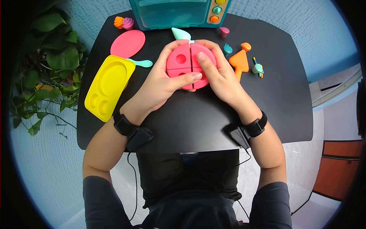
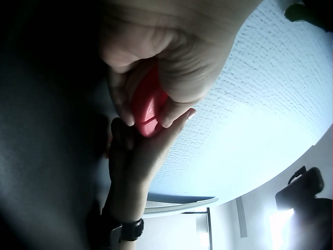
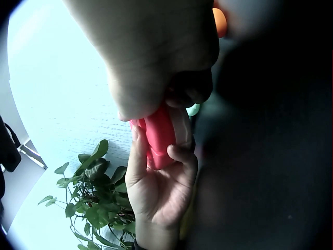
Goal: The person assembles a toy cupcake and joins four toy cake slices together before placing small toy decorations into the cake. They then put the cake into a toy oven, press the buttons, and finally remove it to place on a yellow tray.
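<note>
Both hands hold a round pink toy cake (image 1: 173,65) over the table, its top split by grooves into wedges with round holes. My left hand (image 1: 158,78) grips the left side, thumb across the lower part of the top. Around the right side curls my right hand (image 1: 221,76), its thumb pressing on the top. In the right wrist view, the cake (image 3: 159,129) shows a pale layer along one side. A mint piping-bag-shaped toy (image 1: 180,34) lies just beyond the cake. Most of the fingers under the cake are hidden in the head view.
A teal toy oven (image 1: 175,13) stands at the back. On the left lie a pink plate (image 1: 128,44), a yellow tray (image 1: 119,68), a mint spoon (image 1: 143,63) and small cupcake-like toys (image 1: 124,23). An orange spatula (image 1: 239,61) and several small pieces are on the right.
</note>
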The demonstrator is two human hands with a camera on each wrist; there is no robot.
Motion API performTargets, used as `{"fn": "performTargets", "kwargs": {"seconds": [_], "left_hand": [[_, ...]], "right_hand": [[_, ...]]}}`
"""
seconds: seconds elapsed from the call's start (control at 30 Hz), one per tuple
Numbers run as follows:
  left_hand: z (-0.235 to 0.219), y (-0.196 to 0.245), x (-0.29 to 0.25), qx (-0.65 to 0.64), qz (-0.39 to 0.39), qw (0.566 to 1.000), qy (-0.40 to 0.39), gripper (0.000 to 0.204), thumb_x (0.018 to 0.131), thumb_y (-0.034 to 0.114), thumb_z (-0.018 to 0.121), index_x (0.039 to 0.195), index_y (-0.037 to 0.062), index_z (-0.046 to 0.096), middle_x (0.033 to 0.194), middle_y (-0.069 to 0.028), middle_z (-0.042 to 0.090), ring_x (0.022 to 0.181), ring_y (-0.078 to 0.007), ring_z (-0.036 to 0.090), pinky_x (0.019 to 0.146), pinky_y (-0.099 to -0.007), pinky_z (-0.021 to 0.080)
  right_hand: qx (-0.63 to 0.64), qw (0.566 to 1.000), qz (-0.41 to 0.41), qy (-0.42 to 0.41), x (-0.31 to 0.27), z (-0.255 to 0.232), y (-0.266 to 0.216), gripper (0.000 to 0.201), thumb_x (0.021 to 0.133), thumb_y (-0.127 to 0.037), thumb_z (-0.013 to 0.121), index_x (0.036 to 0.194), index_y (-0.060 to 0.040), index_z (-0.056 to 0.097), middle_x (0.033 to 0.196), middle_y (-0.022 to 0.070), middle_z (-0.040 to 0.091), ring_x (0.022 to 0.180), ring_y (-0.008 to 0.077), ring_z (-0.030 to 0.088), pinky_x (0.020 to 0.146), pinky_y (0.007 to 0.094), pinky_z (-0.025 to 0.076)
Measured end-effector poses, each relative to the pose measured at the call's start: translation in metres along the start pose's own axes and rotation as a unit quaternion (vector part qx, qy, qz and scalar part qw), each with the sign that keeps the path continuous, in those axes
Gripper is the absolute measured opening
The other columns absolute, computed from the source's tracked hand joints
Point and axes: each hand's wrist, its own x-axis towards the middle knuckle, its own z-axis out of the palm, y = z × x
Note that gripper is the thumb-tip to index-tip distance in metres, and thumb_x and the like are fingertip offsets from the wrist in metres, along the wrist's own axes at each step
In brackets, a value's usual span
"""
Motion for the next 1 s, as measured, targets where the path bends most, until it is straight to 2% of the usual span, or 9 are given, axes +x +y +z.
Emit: {"fn": "performTargets", "kwargs": {"seconds": [0.43, 0.73, 1.0], "left_hand": [[0.0001, -0.0012, 0.0008, 0.016, 0.002, 1.0, 0.002, 0.082, 0.097, 0.0, 0.081, 0.163, 0.0158, 0.035, 0.147, -0.0065, 0.054, 0.134, -0.0193, 0.063, 0.096, -0.036, 0.066], [0.0006, -0.0026, 0.0009, 0.023, 0.011, 1.0, -0.003, 0.082, 0.098, 0.0, 0.081, 0.163, 0.0153, 0.034, 0.148, -0.0066, 0.053, 0.136, -0.0188, 0.061, 0.103, -0.0361, 0.063], [0.0005, -0.0045, 0.0019, 0.025, 0.013, 1.0, -0.001, 0.082, 0.098, -0.001, 0.08, 0.163, 0.0162, 0.033, 0.149, -0.0069, 0.053, 0.135, -0.0204, 0.061, 0.096, -0.037, 0.066]], "right_hand": [[0.03, 1.0, 0.01, 0.0, 0.0002, -0.0006, -0.0005, 0.047, 0.117, -0.038, 0.058, 0.149, -0.0043, 0.052, 0.132, 0.0125, 0.067, 0.123, 0.0178, 0.064, 0.106, 0.0339, 0.052], [0.006, 1.0, 0.001, 0.004, -0.0001, -0.0001, 0.0009, 0.045, 0.117, -0.037, 0.057, 0.148, -0.0043, 0.052, 0.129, 0.0138, 0.069, 0.12, 0.0188, 0.066, 0.103, 0.0347, 0.054], [0.02, 1.0, -0.002, 0.002, 0.0, -0.001, 0.0003, 0.045, 0.117, -0.037, 0.056, 0.148, -0.0038, 0.052, 0.129, 0.0134, 0.068, 0.119, 0.0187, 0.065, 0.103, 0.0345, 0.053]]}}
